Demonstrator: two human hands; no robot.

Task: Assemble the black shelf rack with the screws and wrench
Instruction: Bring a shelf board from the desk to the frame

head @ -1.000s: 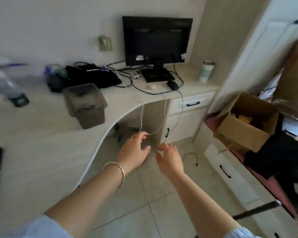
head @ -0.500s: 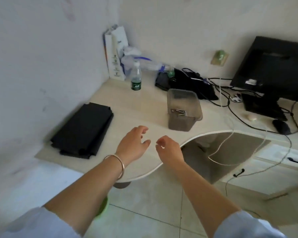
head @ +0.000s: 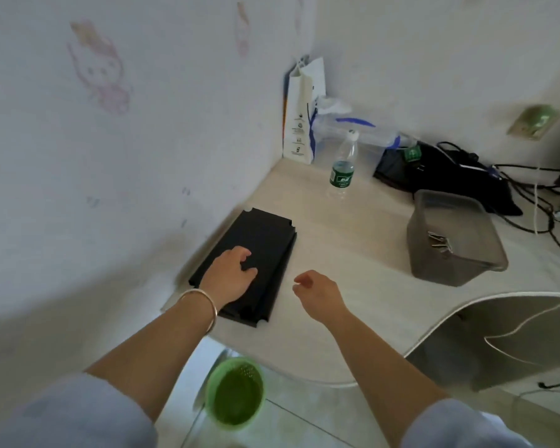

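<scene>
Black shelf panels [head: 259,250], translucent grey bin [head: 453,240], green basket [head: 235,394], green-labelled clear bottle [head: 342,169], beige desk [head: 337,253]

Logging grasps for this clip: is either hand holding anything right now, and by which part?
Nothing is held. The left hand lies over the black shelf panels without a grip; the right hand hovers empty.

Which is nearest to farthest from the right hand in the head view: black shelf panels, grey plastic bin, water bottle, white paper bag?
From the right hand:
1. Black shelf panels, just left of it, under the left hand.
2. Grey plastic bin, to the right.
3. Water bottle, farther back on the desk.
4. White paper bag, in the back corner.
</scene>
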